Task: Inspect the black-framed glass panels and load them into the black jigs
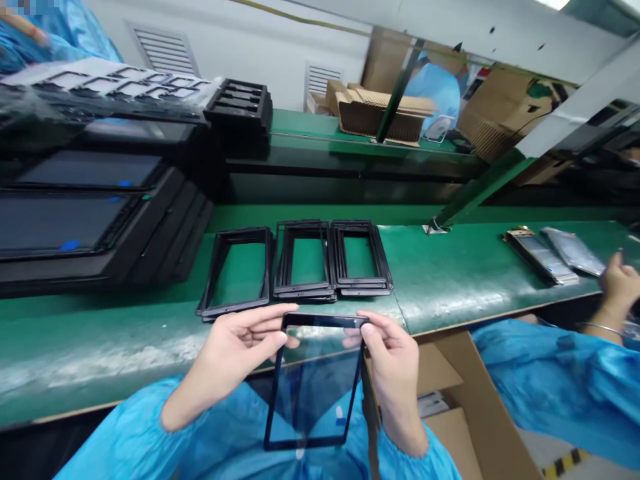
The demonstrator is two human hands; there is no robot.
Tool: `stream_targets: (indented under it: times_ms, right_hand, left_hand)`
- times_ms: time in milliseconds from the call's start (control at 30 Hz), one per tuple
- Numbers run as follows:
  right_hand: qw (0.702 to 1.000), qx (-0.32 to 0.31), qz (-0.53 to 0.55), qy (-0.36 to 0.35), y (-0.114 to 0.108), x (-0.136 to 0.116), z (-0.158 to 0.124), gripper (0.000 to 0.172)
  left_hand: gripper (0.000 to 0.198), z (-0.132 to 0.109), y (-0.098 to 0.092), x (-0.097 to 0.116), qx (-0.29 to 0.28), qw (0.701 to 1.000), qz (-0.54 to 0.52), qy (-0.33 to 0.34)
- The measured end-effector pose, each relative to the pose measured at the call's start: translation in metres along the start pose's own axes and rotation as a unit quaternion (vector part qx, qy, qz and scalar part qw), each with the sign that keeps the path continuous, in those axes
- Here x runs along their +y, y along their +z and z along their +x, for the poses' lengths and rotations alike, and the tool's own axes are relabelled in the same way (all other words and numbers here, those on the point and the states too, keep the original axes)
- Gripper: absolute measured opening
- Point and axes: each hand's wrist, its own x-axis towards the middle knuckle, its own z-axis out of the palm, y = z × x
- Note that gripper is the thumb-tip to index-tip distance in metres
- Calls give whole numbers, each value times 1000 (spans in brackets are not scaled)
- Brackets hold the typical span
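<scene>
The one camera sat on the person's head; it looked forward and down at the left hand [233, 357] and right hand [393, 377]; they seemed fairly near, I think.

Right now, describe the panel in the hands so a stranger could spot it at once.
Find the green workbench and its three stacks of black frames. Just in front, the left hand and right hand hold a thin panel by its top corners. Unlike the open frames, it has a clear sheet filling its black border.
</scene>
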Motion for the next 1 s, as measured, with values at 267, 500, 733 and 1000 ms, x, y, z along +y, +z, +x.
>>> stream_targets:
  times_ms: [267, 500, 733, 1000]
  right_hand:
    - [1000, 11, 2, -7, 3, 2, -3, 18]
    - [1000, 13, 5, -17, 0, -1, -5, 20]
    - [992, -111, -49, -24, 15, -5, -3, 22]
    - [965, -209, -9, 155, -40, 7, 15, 47]
  left_hand:
    - [37, 3, -1, -3, 0, 1000, -4, -3]
    - [35, 0, -2, -16, 15, 1000, 8, 20]
    - [63, 4, 5, 16, -125, 921, 329, 167]
    - [43, -2, 4, 25, -165, 976, 141, -31]
